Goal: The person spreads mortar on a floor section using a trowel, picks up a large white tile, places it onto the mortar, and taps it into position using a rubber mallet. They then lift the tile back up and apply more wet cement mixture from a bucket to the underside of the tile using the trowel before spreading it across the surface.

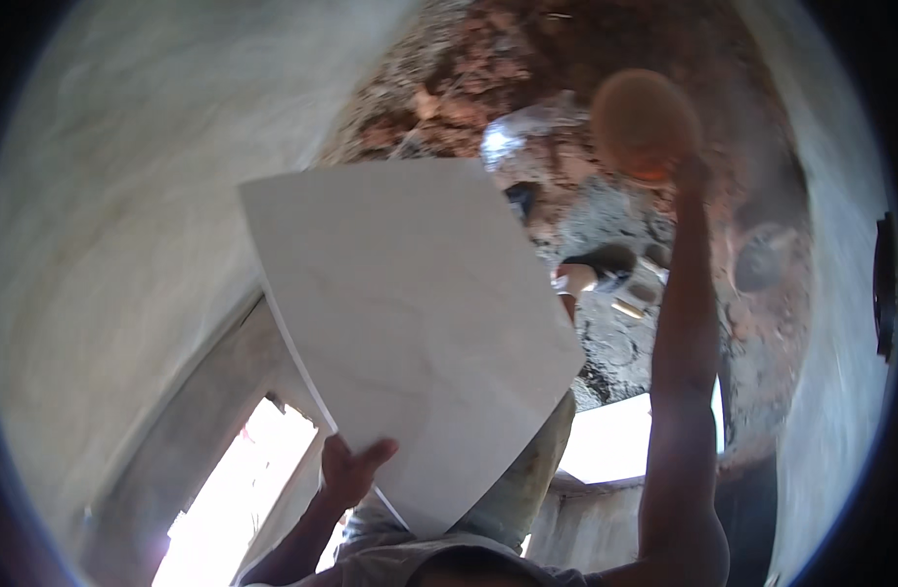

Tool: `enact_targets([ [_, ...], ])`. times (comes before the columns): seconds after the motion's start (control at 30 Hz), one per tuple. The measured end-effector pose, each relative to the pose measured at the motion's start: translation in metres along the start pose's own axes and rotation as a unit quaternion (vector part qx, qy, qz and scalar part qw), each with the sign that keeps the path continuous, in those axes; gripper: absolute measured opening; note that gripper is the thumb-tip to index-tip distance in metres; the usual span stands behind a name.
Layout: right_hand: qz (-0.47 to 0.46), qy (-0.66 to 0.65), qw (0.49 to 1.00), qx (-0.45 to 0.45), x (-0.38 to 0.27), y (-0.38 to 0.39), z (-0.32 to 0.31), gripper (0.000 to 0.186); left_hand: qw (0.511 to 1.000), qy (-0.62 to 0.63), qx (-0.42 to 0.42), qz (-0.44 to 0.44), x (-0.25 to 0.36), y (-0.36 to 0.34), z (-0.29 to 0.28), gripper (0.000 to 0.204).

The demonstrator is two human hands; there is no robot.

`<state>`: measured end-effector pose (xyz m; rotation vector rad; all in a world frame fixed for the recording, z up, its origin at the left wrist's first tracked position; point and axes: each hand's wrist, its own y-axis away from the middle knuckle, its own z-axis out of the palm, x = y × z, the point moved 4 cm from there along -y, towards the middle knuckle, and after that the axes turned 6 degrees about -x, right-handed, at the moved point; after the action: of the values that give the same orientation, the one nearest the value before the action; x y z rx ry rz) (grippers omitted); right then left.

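1. A large pale tile [410,333], square with faint grey veining, fills the middle of the view and serves as the landmark. It is held up off the ground and tilted, one corner pointing down toward the person's body.
2. To the left of the tile rises a grey plastered wall [126,245]. Beyond the tile's upper right edge lies rough ground of reddish rubble and grey mortar [606,225]. Bright patches below the tile are too washed out to read.
3. The right arm stretches up along the tile's right side. Above the tile's upper right corner, the right hand [689,171] meets a blurred round orange object [645,117]. The grip looks closed on it, though blur hides the fingers.
4. The left hand [351,470] clasps the tile's lower left edge, thumb on its face, carrying it alone.
5. Judging from this, the step in hand is carrying the tile. The next move would call for steadying it, since one hand at an edge leaves it apt to tip.
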<state>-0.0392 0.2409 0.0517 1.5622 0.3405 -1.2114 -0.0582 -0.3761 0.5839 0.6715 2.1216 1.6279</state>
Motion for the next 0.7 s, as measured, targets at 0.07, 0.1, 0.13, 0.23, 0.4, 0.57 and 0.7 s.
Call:
enact_targets([
  [0.07,-0.106,0.359,0.904,0.206,-0.002,0.055,0.087,0.033,0.997,-0.038,0.037,-0.052,0.009,0.002,-0.004,0.032],
  [0.1,-0.09,0.498,0.79,0.346,-0.04,0.086,0.123,0.036,0.995,-0.044,0.064,-0.061,0.012,0.008,-0.006,0.032],
  [0.13,-0.071,0.48,0.824,0.292,-0.059,0.097,0.14,0.036,0.995,-0.048,0.068,-0.059,0.015,0.009,-0.004,0.03],
  [0.23,-0.154,0.652,0.742,-0.026,-0.091,0.155,0.211,0.028,0.997,-0.024,0.047,-0.051,0.023,0.004,0.012,0.03],
  [0.4,0.068,0.359,0.84,-0.401,-0.223,0.314,0.451,0.054,0.996,0.01,0.059,-0.071,0.051,0.008,0.032,0.028],
  [0.57,-0.049,0.534,0.746,-0.395,-0.258,0.35,0.484,0.064,0.973,-0.117,0.065,0.19,0.045,-0.008,0.072,0.026],
  [0.7,-0.28,0.637,0.667,-0.267,-0.258,0.371,0.456,0.024,0.935,-0.21,0.069,0.279,0.057,-0.006,0.108,0.024],
])
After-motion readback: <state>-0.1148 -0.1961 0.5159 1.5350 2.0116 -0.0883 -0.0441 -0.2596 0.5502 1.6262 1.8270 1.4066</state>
